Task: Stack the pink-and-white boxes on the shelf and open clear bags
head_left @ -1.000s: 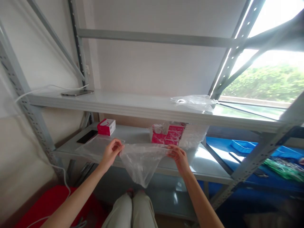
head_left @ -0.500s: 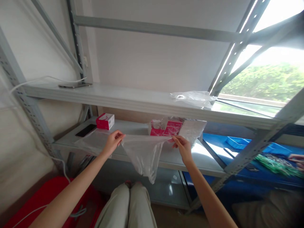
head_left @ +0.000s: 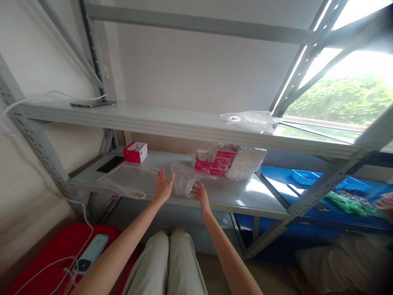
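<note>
A clear plastic bag point(head_left: 183, 180) rests on the lower shelf point(head_left: 260, 200), between my two hands. My left hand point(head_left: 163, 186) is at the bag's left side with its fingers apart, holding nothing. On the other side, my right hand point(head_left: 201, 197) has its fingers spread close to the bag's right edge; whether it touches the film is unclear. Another flat clear bag point(head_left: 125, 180) lies to the left, its edge overhanging the shelf front. Behind the middle bag, to the right, pink-and-white boxes point(head_left: 222, 162) sit in clear wrapping.
A small pink-and-white box point(head_left: 135, 152) and a black phone point(head_left: 110, 164) are at the shelf's left. Above, the upper shelf point(head_left: 159, 119) holds crumpled plastic point(head_left: 251, 118) and a cabled phone point(head_left: 92, 103). A power bank point(head_left: 91, 254) lies on a red stool point(head_left: 55, 250). Another person's hand point(head_left: 386, 203) shows at right.
The bag that both hands held stretched up by its edge now lies on the shelf. Both hands have let go and opened, and the right hand has moved left.
</note>
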Action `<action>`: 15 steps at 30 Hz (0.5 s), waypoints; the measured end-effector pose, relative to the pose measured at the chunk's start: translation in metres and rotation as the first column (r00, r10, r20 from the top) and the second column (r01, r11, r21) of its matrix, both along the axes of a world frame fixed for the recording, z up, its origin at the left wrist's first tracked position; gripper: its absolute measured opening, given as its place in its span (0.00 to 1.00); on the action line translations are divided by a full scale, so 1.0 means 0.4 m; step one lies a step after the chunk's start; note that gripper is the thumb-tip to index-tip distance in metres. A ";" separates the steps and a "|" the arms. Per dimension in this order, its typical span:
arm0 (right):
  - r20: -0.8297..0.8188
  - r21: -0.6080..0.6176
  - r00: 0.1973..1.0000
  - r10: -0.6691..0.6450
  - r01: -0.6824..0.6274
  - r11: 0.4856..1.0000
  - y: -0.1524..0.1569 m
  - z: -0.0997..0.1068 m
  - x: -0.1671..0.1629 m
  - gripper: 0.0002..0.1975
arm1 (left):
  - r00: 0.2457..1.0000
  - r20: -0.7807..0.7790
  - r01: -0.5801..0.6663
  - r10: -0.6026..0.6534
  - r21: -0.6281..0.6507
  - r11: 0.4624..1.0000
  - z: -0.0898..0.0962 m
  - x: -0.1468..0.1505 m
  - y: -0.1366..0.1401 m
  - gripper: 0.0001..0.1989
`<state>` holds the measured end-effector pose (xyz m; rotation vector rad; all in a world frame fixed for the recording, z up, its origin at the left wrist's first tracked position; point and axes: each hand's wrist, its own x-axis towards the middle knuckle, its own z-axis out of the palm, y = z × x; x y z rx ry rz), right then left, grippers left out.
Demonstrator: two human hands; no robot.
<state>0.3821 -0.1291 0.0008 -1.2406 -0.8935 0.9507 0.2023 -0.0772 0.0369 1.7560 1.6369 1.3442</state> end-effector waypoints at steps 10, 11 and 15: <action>0.144 0.083 0.979 -0.147 0.136 0.987 0.024 -0.014 -0.092 0.51 | 0.943 -0.048 0.306 -0.328 -0.251 0.918 -0.056 -0.075 -0.012 0.19; 0.180 0.079 0.972 -0.148 0.136 0.988 0.039 -0.008 -0.096 0.53 | 0.940 -0.022 0.323 -0.341 -0.270 0.907 -0.053 -0.063 0.000 0.21; 0.281 0.029 0.958 0.060 -0.071 0.997 0.091 0.018 -0.093 0.41 | 0.912 0.074 0.405 -0.405 -0.332 0.852 -0.061 -0.007 0.041 0.29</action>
